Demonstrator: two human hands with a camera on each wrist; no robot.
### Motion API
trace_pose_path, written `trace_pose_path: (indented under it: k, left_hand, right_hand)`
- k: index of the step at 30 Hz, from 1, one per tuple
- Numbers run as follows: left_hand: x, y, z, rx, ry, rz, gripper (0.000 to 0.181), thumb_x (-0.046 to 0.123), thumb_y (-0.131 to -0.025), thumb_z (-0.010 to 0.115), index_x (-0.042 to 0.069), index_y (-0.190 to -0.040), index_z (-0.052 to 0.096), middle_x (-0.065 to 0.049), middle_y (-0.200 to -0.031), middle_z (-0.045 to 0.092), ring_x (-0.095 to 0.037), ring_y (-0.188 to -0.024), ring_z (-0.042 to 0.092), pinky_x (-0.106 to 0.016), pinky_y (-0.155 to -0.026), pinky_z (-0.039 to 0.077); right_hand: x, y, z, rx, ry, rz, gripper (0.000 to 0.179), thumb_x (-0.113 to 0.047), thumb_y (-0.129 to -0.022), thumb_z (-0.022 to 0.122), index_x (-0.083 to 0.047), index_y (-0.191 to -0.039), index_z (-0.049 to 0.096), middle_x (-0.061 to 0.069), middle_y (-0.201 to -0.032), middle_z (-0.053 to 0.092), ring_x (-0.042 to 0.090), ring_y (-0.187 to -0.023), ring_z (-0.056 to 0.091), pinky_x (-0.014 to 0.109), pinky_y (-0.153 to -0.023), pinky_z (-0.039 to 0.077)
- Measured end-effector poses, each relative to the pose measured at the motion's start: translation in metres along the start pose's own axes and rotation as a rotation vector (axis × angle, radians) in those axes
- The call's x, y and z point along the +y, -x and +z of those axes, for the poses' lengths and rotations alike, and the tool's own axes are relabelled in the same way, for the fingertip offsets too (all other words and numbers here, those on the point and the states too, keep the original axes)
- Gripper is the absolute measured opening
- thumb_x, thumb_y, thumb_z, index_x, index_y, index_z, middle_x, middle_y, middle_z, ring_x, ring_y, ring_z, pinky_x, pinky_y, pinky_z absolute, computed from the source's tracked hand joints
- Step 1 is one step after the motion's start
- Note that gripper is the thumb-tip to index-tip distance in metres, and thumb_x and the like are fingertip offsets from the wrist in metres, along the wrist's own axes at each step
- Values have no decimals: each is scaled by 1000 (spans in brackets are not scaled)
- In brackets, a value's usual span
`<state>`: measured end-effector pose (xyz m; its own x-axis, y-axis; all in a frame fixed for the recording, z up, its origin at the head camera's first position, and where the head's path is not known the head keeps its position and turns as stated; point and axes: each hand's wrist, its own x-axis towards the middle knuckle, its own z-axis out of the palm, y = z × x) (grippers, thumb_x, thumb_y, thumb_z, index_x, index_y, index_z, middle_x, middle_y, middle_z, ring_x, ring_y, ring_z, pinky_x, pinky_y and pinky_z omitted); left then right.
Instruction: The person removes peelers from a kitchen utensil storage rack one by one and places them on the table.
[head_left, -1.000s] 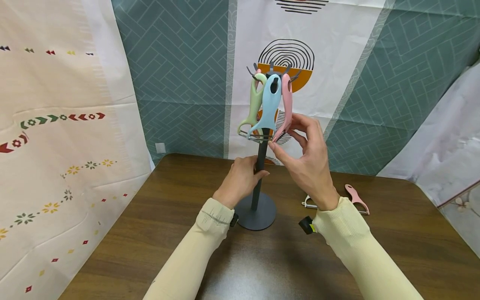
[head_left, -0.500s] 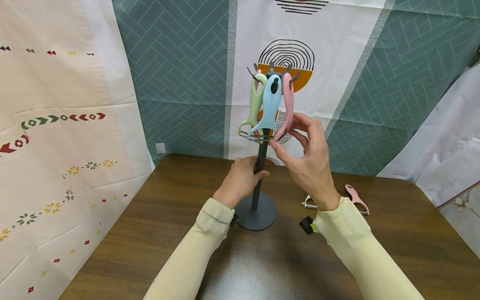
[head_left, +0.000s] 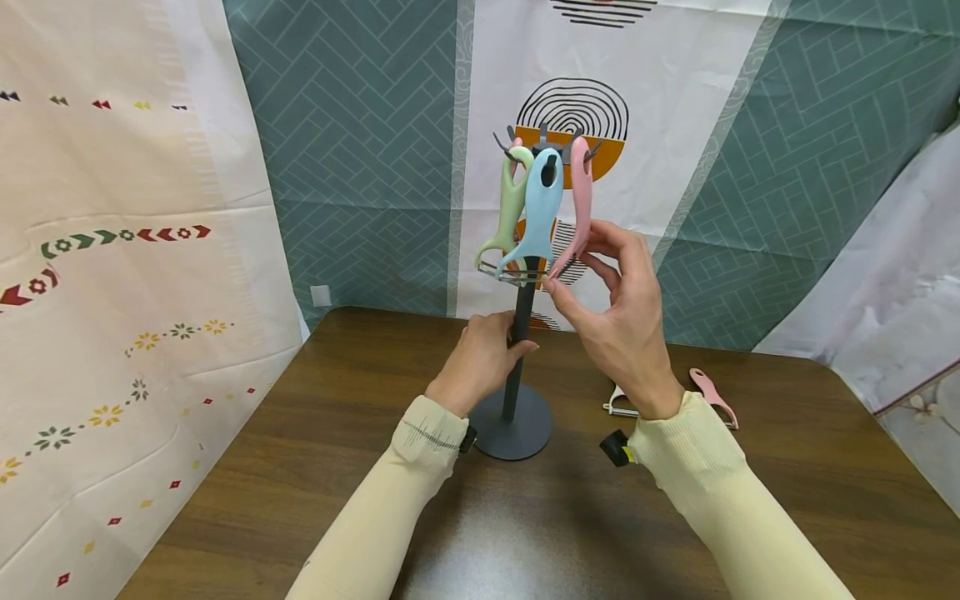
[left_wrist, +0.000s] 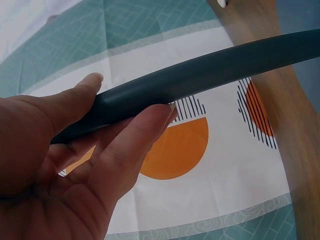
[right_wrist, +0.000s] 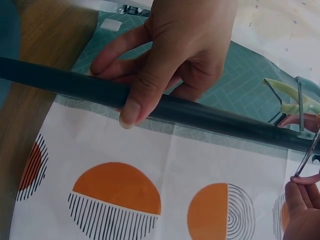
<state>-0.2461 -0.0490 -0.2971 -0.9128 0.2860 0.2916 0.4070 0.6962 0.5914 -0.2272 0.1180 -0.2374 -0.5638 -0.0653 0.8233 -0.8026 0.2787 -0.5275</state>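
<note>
A dark grey stand (head_left: pixel 526 300) with a round base and curved hooks at its top rises from the table. My left hand (head_left: pixel 480 354) grips its pole, thumb and fingers around it, as the left wrist view shows on the pole (left_wrist: pixel 200 75). My right hand (head_left: pixel 626 312) pinches the lower, blade end of a pink peeler (head_left: pixel 581 200), whose handle top is at a right-hand hook. Whether the hook passes through its hole I cannot tell. Beside it hang a light blue peeler (head_left: pixel 542 217) and a green peeler (head_left: pixel 510 204); something pink shows behind the green one.
On the brown wooden table (head_left: pixel 345 400), another pink peeler (head_left: pixel 708 392) lies at the right. A white peeler (head_left: pixel 618 408) is partly hidden behind my right wrist. A patterned cloth (head_left: pixel 360 167) hangs behind the table.
My right hand has shifted slightly right and up, bringing the pink peeler's top outward along the hook, away from the blue peeler. My left hand stays on the pole.
</note>
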Motion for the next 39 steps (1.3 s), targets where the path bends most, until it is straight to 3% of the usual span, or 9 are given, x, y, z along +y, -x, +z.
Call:
trace_pose_path:
  k: [25,39]
  left_hand:
    - [0,-1,1,1,-14,-1,22,30,-97,71,10,-90,63,-3,-78,69,-15,-65,65,-29,-61,50]
    - [0,0,1,1,-16,-8,23,31,-97,70,10,-89,62,-2,-76,69,-15,-65,64,-29,-61,49]
  right_hand:
    - [-2,2,-12,28,34,24,68,11,-79,79,0,-140,52,15,-131,53,15,-122,54,27,-107,50]
    - [-22,6,-18,29,-3,19,62,12,-81,77,7,-137,52,-1,-127,53,19,-119,56,28,-106,51]
